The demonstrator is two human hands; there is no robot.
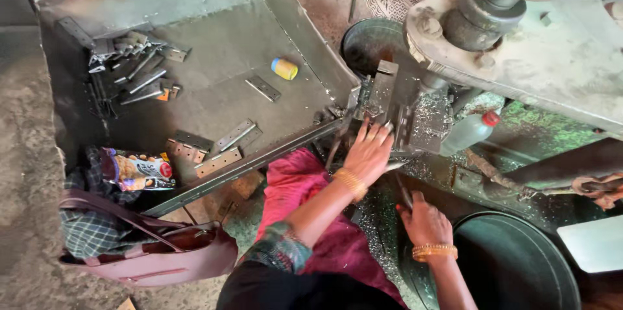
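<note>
The left hand (368, 152) lay spread, grip released, fingers touching the metal fixture (396, 106) of the press machine (551, 57). At five o'clock from it, the right hand (425, 222) rested on the shaving-strewn machine bed, its grip impossible to tell. At nine o'clock sat a steel tray (214, 57) holding flat hinge plates (217, 148) and a yellow spool (284, 68)

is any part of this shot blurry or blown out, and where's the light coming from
Head view: daylight falls from the upper right, washing the grey machine body pale; the metal tray is evenly lit, with its left wall in shadow; the left hand is slightly motion-blurred; the right hand looks sharper.
</note>
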